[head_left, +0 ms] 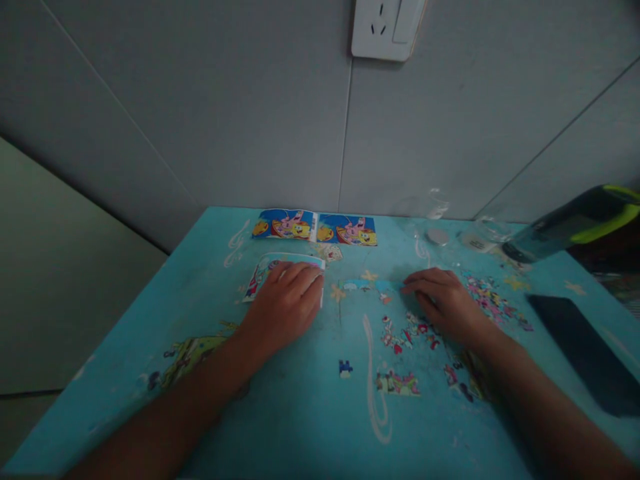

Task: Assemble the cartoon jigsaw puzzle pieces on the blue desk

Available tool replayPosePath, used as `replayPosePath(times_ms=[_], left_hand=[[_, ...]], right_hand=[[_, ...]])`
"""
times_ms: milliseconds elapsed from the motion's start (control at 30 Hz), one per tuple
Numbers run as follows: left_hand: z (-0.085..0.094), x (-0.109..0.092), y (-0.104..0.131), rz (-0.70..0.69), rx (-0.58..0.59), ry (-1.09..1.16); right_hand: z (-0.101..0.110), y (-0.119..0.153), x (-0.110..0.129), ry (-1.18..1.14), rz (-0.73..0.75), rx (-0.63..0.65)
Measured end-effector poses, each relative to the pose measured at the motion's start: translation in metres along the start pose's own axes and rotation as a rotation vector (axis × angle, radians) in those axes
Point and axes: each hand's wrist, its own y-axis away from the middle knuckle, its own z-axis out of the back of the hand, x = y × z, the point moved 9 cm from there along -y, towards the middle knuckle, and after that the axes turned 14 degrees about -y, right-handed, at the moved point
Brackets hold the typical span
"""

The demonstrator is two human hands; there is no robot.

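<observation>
My left hand rests palm down over a printed picture card, fingers bent lightly and lying on its right half. Farther right, my right hand has its thumb and fingertips pressed together at the right end of a short strip of light-blue jigsaw pieces. A jigsaw piece at those fingertips is partly hidden by them. Below the right hand lies a scatter of loose red and white pieces. A small joined block of pieces and a single dark-blue piece lie nearer to me.
A cartoon-printed sheet lies by the wall. More loose pieces are heaped at the right, beside a dark flat phone-like slab. A dark bottle and clear containers stand behind. Under my left forearm are yellowish pieces.
</observation>
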Motion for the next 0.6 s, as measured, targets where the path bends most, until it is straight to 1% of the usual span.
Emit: replayPosePath(times_ms=[100,233,400,600], left_hand=[[-0.007,0.003,0.003,0.008,0.024,0.037],[-0.014,-0.008,0.007,0.006,0.033,0.156],[-0.013,-0.026,0.009,-0.067,0.032,0.258],[-0.013,-0.028,0.009,-0.092,0.032,0.269]], right_hand=[[0.001,0.000,-0.003,-0.003,-0.009,-0.006],[0.004,0.002,-0.008,0.009,-0.030,-0.011],[0.009,0.001,-0.008,0.033,-0.069,-0.008],[0.011,-0.001,-0.004,0.046,-0.072,-0.001]])
